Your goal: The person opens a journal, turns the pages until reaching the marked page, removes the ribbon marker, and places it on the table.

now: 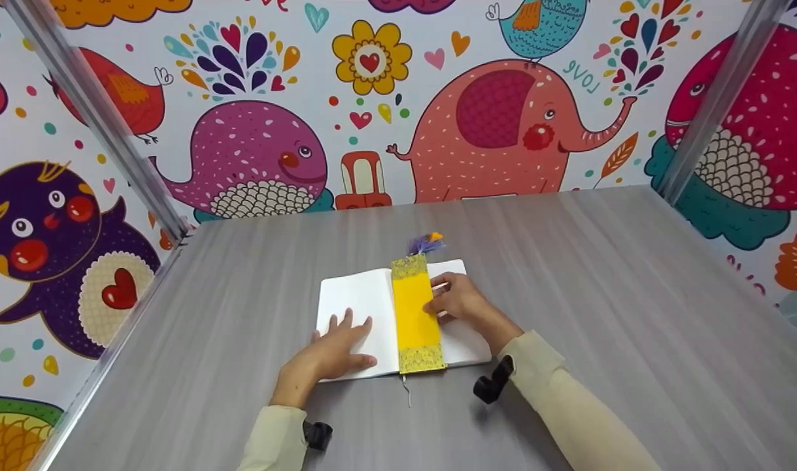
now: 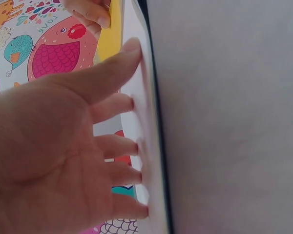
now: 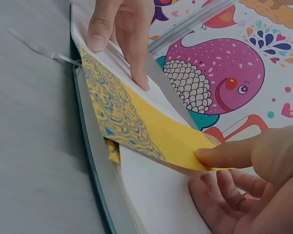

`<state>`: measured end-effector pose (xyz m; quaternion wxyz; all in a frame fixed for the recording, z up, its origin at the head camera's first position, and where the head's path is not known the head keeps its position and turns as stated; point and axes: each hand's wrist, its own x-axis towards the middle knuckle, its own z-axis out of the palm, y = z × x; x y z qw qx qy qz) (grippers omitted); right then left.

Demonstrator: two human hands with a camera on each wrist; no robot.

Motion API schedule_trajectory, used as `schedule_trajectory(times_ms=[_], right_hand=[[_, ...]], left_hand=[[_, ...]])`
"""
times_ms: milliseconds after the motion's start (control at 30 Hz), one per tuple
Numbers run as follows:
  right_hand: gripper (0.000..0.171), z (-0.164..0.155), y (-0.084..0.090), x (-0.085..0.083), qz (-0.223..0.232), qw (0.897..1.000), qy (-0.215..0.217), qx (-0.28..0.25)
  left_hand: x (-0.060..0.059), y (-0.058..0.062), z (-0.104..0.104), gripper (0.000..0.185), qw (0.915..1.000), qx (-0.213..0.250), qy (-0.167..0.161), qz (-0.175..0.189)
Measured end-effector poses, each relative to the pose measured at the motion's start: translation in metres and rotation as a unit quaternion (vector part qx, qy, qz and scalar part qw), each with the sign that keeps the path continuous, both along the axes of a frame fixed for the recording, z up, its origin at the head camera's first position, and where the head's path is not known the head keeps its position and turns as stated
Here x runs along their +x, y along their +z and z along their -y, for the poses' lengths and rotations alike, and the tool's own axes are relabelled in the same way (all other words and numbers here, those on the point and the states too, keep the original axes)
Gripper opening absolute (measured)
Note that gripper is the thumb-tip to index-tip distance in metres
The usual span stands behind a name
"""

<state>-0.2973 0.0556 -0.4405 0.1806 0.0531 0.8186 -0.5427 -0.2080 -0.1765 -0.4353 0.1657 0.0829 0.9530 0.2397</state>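
The left hand lies palm down, its fingers fanned apart and slightly bent, the tips pressed down while the palm arches clear. Its thumb reaches sideways, toward the right hand. Just behind the left hand, the left wrist shows bare above a pale sleeve. The right hand is a little farther out and turned inward, its thumb and fingers closed in a pinch (the left wrist view shows only part of it). Behind it, the right wrist is bare too, and the sleeved right forearm slants back outward.
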Motion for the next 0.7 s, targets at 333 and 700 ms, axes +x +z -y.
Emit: schedule_trajectory(times_ms=[333,700], right_hand=[[0.052,-0.019,0.000,-0.010,0.027,0.996,-0.040,-0.080],[0.056,-0.060,0.032,-0.032,0.005,0.995,-0.061,-0.082]], left_hand=[[0.000,0.000,0.002,0.074,1.0000,-0.001,-0.008,-0.003],[0.000,-0.001,0.003,0.074,0.9998,0.004,-0.021,-0.006]])
